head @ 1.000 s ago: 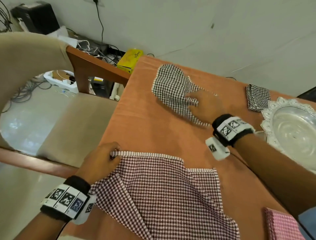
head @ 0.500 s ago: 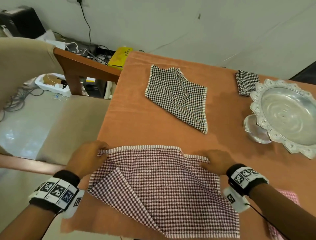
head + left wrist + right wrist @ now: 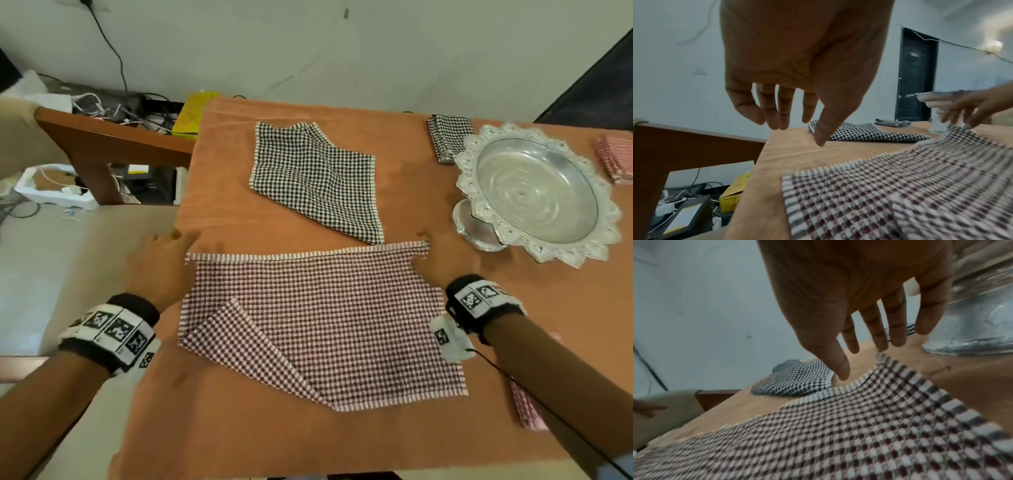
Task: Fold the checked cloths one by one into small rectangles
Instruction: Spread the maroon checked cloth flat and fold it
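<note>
I see red checked cloth point(image 3: 329, 329) flat at bench point(image 3: 239, 219) centre, black checked cloth point(image 3: 315, 178) at 12 o'clock. Left hand point(image 3: 161, 263), right hand point(image 3: 442, 260): fingers spread, gripping nothing. No legible writing.

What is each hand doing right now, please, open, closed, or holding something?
Left hand: open, fingers loose, holding nothing, off the red checked cloth.
Right hand: open, fingers straight, at the cloth's far right corner, gripping nothing.
</note>
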